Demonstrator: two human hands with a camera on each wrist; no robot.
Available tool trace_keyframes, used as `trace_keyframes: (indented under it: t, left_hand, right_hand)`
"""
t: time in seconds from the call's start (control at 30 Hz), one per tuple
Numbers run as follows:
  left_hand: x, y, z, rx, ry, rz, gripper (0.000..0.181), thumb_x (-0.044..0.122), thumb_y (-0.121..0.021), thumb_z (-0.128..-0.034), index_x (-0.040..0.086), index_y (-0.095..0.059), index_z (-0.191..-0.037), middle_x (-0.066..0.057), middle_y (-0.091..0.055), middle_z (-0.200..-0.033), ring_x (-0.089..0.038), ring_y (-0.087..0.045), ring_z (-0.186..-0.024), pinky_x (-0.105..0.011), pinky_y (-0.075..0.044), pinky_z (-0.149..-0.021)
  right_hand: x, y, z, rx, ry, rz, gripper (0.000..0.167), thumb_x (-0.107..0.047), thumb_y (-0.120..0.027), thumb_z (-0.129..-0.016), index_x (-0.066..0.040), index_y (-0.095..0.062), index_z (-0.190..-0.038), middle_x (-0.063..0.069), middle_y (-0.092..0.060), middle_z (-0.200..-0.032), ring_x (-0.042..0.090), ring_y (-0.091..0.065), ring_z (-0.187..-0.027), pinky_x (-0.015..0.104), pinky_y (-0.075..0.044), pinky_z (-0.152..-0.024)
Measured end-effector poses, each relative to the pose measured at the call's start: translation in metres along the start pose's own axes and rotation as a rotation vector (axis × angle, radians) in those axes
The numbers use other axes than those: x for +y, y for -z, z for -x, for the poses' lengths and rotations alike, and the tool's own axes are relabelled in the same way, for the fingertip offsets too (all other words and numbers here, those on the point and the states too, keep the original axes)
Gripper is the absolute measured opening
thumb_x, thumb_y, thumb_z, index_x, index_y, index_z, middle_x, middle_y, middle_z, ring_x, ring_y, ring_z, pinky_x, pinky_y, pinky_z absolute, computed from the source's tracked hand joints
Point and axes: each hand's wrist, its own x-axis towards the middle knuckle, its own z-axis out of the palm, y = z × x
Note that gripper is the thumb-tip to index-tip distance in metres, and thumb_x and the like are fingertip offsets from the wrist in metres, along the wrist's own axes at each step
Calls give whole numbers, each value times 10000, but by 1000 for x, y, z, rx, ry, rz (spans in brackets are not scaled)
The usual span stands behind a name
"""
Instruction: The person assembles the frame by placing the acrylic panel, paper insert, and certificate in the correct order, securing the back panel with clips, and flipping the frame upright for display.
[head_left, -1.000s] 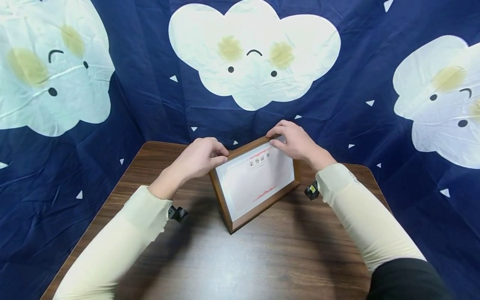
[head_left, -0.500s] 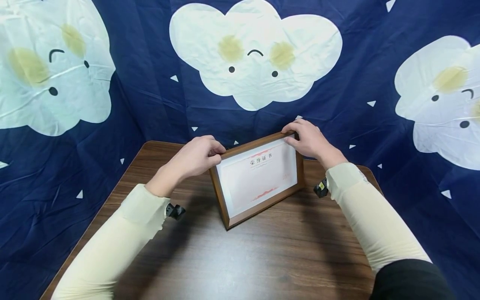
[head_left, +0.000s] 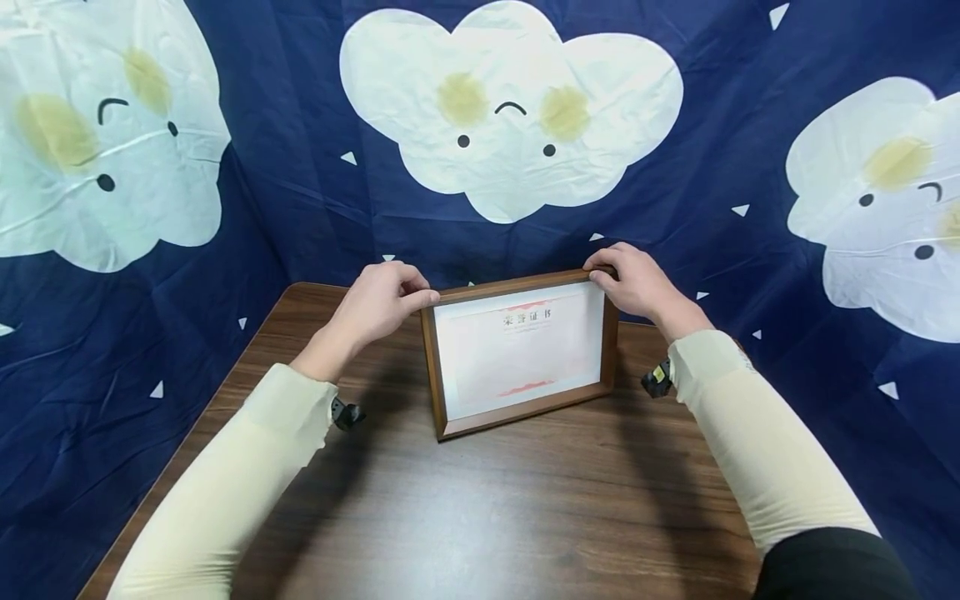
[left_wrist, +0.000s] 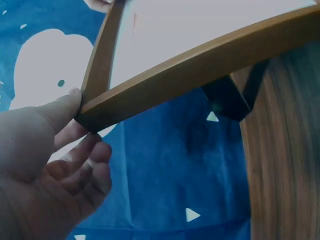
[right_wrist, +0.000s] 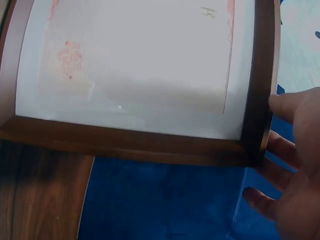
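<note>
A brown wooden picture frame (head_left: 525, 408) stands upright on the table, leaning back a little, with a white certificate (head_left: 525, 354) behind its front. My left hand (head_left: 381, 302) pinches its upper left corner, thumb in front and fingers behind, as the left wrist view also shows on the frame's corner (left_wrist: 150, 87). At the upper right corner my right hand (head_left: 637, 283) pinches the top edge the same way. In the left wrist view a dark support leg (left_wrist: 227, 97) juts from behind the frame. The frame's back is otherwise hidden.
The dark wood-grain table (head_left: 480, 517) spreads in front of the frame. Behind and at both sides hangs a navy cloth (head_left: 300, 167) with white clouds (head_left: 510, 108). A small black camera (head_left: 347, 414) sits at my left wrist.
The picture frame has turned to face me more squarely, its lower left corner moving back and its right side shifting right. My right hand has slid outward to the right corner; my left hand moved slightly left.
</note>
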Motion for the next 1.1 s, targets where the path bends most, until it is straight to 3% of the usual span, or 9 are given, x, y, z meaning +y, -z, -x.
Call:
trace_keyframes:
  t: [0.13,0.3,0.63,0.87,1.1]
  left_hand:
    - [-2,-2,-2,34,26,49,170,327,-746,-949,163,-773,-910,-17,-710,-887,-210,-589,-808,-368,-474,-700]
    - [-4,-5,-3,67,60,74,174,324,-743,-953,160,-772,-904,-30,-708,-891,-214,-605,-795,-369,-486,-684]
    - [-9,-6,-3,123,64,84,188,325,-751,-947,140,-769,-919,-38,-720,-880,-219,-603,-791,-370,-484,-697]
    - [-5,-11,-5,133,80,89,182,328,-735,-959,148,-764,-951,-42,-717,-987,-236,-602,-879,-397,-494,-773]
    - [-6,-18,-7,167,68,95,203,325,-714,-975,128,-741,-1014,-57,-741,-1039,-251,-619,-917,-420,-498,-819]
  right_hand:
    - [5,3,5,6,-20,-30,261,-149,-524,-1071,-85,-695,-1257,164,-599,-1299,339,-564,-1088,525,-462,-963]
    - [14,2,11,22,-40,-61,239,-158,-560,-1058,-89,-711,-1229,153,-610,-1312,359,-557,-1172,552,-452,-1009]
    - [20,6,30,34,-39,-137,251,-255,-638,-1024,-103,-732,-1200,105,-658,-1204,300,-574,-1117,529,-454,-984]
    - [25,-1,48,110,-38,-158,221,-263,-670,-1006,-130,-752,-1162,78,-677,-1160,268,-573,-1050,457,-445,-896]
    - [29,-5,60,171,-55,-196,244,-278,-700,-986,-131,-737,-1177,72,-678,-1172,297,-595,-1090,435,-444,-868]
